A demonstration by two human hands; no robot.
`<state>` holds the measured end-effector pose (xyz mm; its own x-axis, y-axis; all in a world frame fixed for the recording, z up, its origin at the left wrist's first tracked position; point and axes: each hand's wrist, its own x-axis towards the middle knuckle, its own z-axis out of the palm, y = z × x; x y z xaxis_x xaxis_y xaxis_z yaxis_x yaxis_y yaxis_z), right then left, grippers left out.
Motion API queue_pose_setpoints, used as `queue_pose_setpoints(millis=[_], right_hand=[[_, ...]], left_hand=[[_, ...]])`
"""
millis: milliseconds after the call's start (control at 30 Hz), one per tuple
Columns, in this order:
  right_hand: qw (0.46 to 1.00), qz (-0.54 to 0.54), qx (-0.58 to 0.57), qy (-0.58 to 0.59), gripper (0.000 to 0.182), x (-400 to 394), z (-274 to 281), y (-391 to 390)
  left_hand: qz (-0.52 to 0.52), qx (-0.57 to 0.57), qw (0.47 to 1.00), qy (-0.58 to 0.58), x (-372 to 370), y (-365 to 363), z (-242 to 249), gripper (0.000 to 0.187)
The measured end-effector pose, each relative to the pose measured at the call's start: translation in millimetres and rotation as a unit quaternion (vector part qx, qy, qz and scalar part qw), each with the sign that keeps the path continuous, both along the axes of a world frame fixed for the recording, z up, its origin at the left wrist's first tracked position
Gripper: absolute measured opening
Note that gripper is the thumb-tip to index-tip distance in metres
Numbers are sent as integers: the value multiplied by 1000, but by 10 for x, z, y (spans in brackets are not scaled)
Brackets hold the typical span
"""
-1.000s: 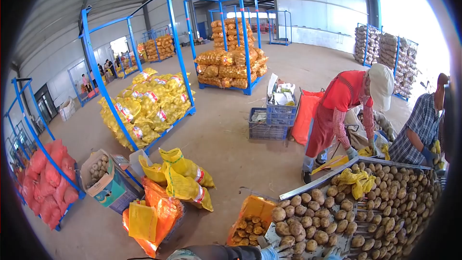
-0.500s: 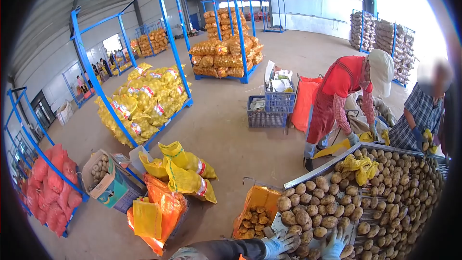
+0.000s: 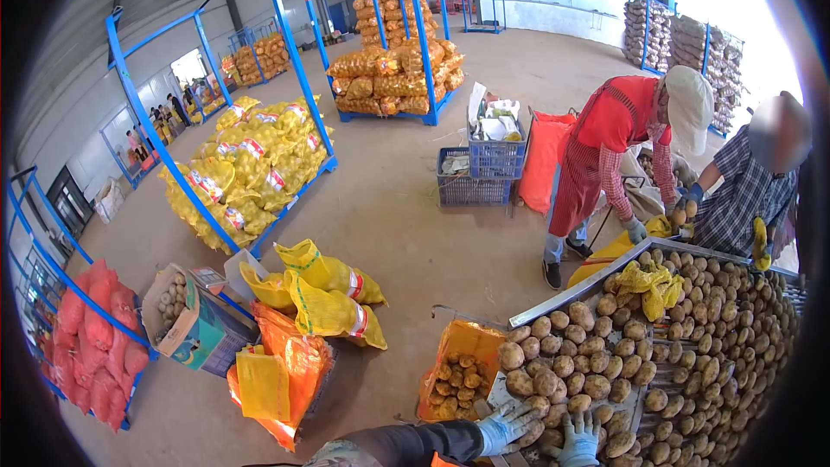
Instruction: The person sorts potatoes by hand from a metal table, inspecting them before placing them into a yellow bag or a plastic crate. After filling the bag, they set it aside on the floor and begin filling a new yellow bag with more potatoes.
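My left hand (image 3: 505,429), in a light blue glove with a dark sleeve behind it, lies with fingers stretched out at the near left edge of the potatoes (image 3: 596,363). Its fingertips touch potatoes there. Close by on the right, my right hand (image 3: 578,441) wears the same kind of glove. Its fingers are spread and rest among potatoes at the bottom of the view. I see nothing gripped in either hand. The potatoes cover a metal sorting table (image 3: 553,301). Left of it stands an orange-lined container (image 3: 471,342) with more potatoes inside.
A yellow mesh bag (image 3: 648,285) lies on the potatoes. Across the table, a person in a red apron (image 3: 588,182) bends over a yellow sack; another in a checked shirt (image 3: 735,199) holds a potato. Filled yellow sacks (image 3: 333,294) and blue crates (image 3: 488,169) stand on the floor.
My right hand has shifted left, closer to my left hand, which moved slightly. The person in the checked shirt has brought a hand with a potato toward the apron wearer. The view has tilted a little.
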<state>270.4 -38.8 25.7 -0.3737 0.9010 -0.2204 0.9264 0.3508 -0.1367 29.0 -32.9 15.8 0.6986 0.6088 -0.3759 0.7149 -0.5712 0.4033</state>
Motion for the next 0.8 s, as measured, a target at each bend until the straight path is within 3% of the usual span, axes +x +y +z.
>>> queue_pose_setpoints(millis=[400, 600, 800], right_hand=[[1000, -5, 22, -6, 93, 53, -260, -65], [997, -19, 69, 17, 96, -58, -297, -190], [998, -25, 57, 7, 103, -80, -420, -155]], left_hand=[[-47, -2, 999, 20, 41, 159, 160, 78], [-2, 28, 999, -35, 80, 84, -182, 80], [18, 56, 998, -34, 52, 47, -54, 81]])
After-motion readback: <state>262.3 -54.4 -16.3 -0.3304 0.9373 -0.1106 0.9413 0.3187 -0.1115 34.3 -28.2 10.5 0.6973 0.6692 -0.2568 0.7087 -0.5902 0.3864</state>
